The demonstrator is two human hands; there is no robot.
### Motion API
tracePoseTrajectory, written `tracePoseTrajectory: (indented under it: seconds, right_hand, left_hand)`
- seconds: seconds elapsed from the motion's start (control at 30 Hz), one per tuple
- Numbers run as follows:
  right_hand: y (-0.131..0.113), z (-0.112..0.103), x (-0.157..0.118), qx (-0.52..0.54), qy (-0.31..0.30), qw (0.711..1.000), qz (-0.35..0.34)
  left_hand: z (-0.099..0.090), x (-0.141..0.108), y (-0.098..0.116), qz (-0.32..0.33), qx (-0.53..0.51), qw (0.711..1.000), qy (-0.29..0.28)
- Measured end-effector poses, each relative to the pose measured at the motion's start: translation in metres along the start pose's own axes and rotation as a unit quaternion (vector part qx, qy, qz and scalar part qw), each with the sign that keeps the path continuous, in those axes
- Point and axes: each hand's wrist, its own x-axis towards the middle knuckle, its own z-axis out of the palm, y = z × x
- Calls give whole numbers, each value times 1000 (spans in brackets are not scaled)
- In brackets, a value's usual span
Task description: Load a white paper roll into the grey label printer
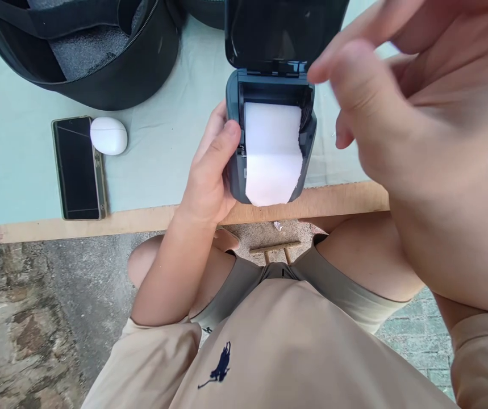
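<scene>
My left hand point(209, 176) is closed around the left side of a small portable receipt printer point(235, 170), with the thumb on its edge. The printer's black lid point(282, 34) stands open, tilted back away from me. White paper point(273, 150) lies in the compartment, its loose end reaching over the front and its right edge torn ragged. Close to the lens, slightly blurred, my right hand point(401, 96) is raised at the printer's right side. Its fingers are apart with nothing visible in them; one fingertip appears beside the lid hinge, but contact is unclear.
On the pale cloth-covered table point(162, 136) are a phone point(77, 170) and a white rounded case point(109, 136) touching its right edge. A black zippered case point(111, 74) with grey foam stands open at the upper left. The table's wooden edge point(150, 217) runs above my legs.
</scene>
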Motion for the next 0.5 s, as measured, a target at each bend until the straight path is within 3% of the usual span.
tracePoseTrajectory:
  seconds: [0.07,0.17,0.4,0.5]
  right_hand:
    - [-2,1,0,-191,-1,981,-46]
    - [-2,6,3,-408,-55,909,-68]
    - [-10,13,7,-415,-91,903,57]
    - [-20,6,-1,-375,-75,924,-3]
  left_hand:
    - [1,0,-1,-4,4,1000,-7]
    - [-1,1,-4,-10,13,1000,-18]
    - [-2,3,-1,-35,28,999,-16]
    - [2,0,3,-28,10,999,-23]
